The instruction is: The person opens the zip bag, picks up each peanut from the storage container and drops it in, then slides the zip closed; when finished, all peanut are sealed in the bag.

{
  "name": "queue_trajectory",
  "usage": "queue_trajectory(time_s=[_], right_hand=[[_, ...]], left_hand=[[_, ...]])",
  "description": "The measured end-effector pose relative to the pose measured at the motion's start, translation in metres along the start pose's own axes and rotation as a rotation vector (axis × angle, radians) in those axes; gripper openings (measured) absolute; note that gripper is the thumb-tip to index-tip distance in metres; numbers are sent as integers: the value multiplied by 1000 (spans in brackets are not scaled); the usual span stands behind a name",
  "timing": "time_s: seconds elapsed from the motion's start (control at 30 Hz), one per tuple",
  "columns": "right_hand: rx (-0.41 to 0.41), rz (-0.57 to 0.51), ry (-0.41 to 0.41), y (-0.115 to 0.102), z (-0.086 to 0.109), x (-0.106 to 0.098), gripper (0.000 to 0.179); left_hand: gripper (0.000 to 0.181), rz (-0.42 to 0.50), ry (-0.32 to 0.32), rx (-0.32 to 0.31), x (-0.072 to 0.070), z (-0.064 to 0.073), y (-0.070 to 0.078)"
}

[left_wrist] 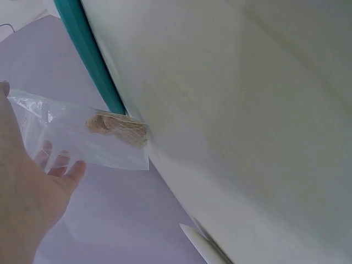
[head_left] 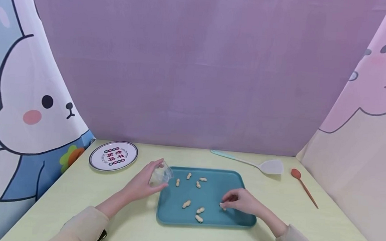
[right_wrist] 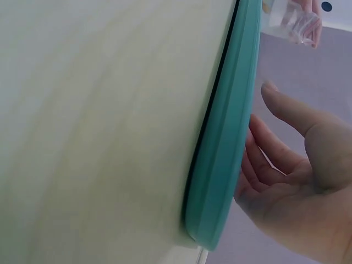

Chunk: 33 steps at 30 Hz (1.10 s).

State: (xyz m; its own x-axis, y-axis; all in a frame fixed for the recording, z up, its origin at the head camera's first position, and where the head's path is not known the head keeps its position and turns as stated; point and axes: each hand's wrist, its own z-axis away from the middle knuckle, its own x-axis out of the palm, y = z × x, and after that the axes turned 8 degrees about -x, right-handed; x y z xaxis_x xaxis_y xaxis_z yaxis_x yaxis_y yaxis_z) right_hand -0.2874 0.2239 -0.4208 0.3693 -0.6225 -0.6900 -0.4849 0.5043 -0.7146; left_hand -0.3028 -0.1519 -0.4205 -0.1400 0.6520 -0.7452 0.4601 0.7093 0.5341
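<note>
Apparently, bagging is under way: the left hand (head_left: 144, 183) grips a clear bag (head_left: 162, 175) at its two o'clock, peanuts (left_wrist: 129, 130) inside. Seven more peanuts (head_left: 186, 204) lie on the teal tray (head_left: 168, 207), between eight and ten o'clock of the right hand (head_left: 241, 201). Another peanut (head_left: 222, 206) sits at its bent fingertips; whether they grip it, I cannot tell. Next probably wants a sure pinch, then a lift towards the bag.

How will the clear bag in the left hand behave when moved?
Probably floppy: the clear bag is thin, see-through film with creases. Likely heavier at one end, where the peanuts bunch; that end may swing. Possibly slippery for the left hand, given its glossy highlights.
</note>
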Motion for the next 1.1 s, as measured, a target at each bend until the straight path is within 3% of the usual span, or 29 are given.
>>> queue_trajectory(time_s=[0.53,0.7,0.9,1.1], right_hand=[[-20,25,-61,-1,0,-1,15],[4,20,-26,-3,-1,-1,14],[35,-72,31,-6,-8,-2,11],[-11,-101,90,-16,-20,-2,13]], left_hand=[[84,-9,13,25,1,1,-1],[84,-5,14,34,1,2,-1],[84,-6,14,31,1,1,-1],[84,-3,15,30,0,0,0]])
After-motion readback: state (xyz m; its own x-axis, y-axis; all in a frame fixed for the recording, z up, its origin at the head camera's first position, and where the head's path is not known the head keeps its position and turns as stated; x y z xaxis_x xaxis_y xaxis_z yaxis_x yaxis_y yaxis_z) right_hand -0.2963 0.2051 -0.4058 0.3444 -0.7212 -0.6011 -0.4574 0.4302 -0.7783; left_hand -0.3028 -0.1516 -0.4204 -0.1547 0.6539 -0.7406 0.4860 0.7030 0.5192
